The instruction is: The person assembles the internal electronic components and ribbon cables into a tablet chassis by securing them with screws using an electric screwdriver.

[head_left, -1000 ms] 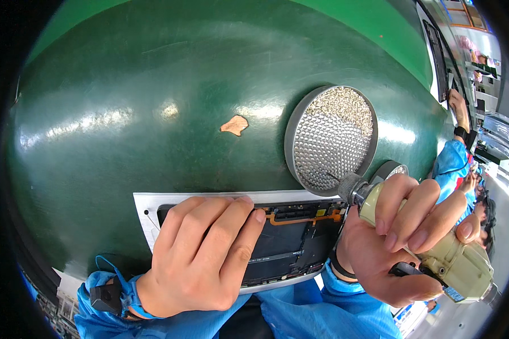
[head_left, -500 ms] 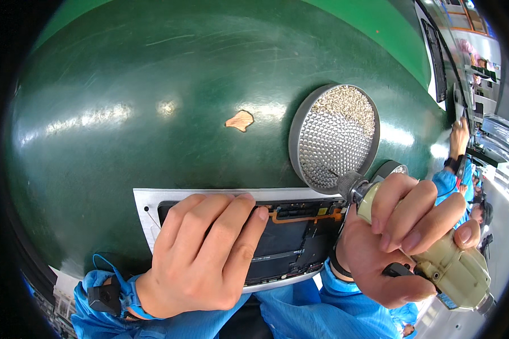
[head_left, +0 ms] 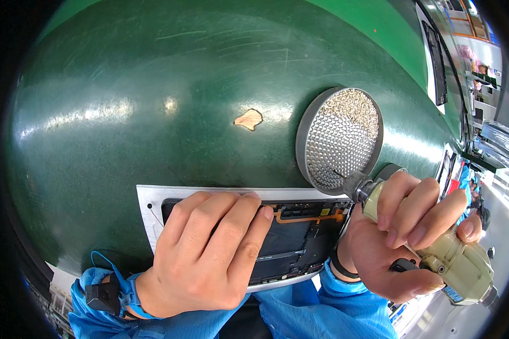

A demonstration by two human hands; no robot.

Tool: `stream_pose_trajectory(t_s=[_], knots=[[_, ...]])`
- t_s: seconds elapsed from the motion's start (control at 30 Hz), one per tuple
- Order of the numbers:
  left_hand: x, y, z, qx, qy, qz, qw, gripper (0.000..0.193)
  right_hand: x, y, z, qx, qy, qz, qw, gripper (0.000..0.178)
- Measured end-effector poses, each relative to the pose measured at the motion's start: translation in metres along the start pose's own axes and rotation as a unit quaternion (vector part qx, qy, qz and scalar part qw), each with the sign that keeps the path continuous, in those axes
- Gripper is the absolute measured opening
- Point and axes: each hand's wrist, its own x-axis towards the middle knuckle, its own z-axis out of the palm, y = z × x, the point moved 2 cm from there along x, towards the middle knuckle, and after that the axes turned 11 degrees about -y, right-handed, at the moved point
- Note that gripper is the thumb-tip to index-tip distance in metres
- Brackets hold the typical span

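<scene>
My right hand [head_left: 398, 243] is wrapped round a pale green electric screwdriver [head_left: 455, 265], its nose pointing left and away from me. The thin bit reaches over a round grey-rimmed dish [head_left: 302, 133] with a dimpled plate inside; whether its tip touches a screw is too small to tell. Loose screws [head_left: 353, 103] are heaped at the dish's far side. My left hand [head_left: 206, 254] lies palm down over the left part of an opened flat electronic device [head_left: 285, 254], fingers stretched toward its far edge. Dark inner parts and an orange flex cable [head_left: 291, 217] show in it.
The device lies on a white sheet [head_left: 152, 195] on the green table [head_left: 124, 152]. A bare tan patch [head_left: 249, 119] marks the tabletop left of the dish. A second round dish [head_left: 391, 169] is partly hidden behind my right hand. Another dark device [head_left: 434, 59] lies at the far right.
The view has shifted slightly, so the table things sit a little further right. Both hands keep their places on device and screwdriver. The co-worker's hand at the right has gone from view.
</scene>
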Motion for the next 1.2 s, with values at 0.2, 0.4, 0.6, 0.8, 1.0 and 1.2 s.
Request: stream_pose_trajectory(t_s=[0.2,0.4,0.6,0.8,1.0,1.2], knots=[[0.002,0.001,0.002,0.022,0.021,0.016,0.999,0.041,-0.011,-0.059,-0.024,0.087,-0.012,0.085,0.993,0.023],[-0.002,0.003,0.009,0.024,0.031,-0.008,0.999,0.039,-0.008,-0.03,0.031,0.164,-0.013,0.037,0.986,0.022],[-0.004,0.005,0.007,0.031,0.034,-0.014,0.999,0.034,-0.015,-0.026,0.032,0.12,-0.145,0.008,0.982,0.069],[-0.003,0.006,0.01,0.02,0.039,-0.015,0.999,0.031,-0.03,-0.029,0.026,0.12,-0.044,0.032,0.991,0.046],[-0.002,0.006,0.012,0.014,0.045,-0.018,0.999,0.029,-0.014,-0.032,0.037,0.108,0.008,0.053,0.993,0.026],[-0.002,0.007,0.013,0.011,0.041,-0.015,0.999,0.028,-0.017,-0.022,0.027,0.115,-0.152,-0.001,0.982,0.068]])
